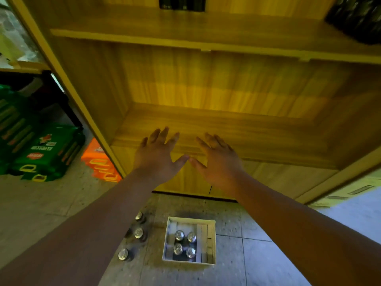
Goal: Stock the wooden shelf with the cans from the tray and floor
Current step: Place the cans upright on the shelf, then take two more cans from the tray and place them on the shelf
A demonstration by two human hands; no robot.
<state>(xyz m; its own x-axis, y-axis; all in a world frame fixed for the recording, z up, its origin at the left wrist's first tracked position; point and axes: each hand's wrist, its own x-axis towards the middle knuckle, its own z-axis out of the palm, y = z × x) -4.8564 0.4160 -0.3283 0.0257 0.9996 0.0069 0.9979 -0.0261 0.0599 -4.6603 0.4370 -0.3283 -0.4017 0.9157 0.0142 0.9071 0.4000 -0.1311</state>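
A wooden shelf [216,124] fills the upper view; its lower board is bare. My left hand [157,155] and my right hand [217,159] hover side by side at that board's front edge, palms down, fingers spread, thumbs almost touching, holding nothing. Below on the floor stands a white tray [212,240] with several silver-topped cans [184,243] upright inside. Three more cans stand on the floor left of the tray: one near the shelf base [139,216], one in the middle [138,233], one nearest me [123,254].
Green drink cartons [39,149] and an orange carton [99,159] lie on the floor left of the shelf. Dark packs sit on the upper board at top centre [182,3] and top right [358,17]. The floor is tiled.
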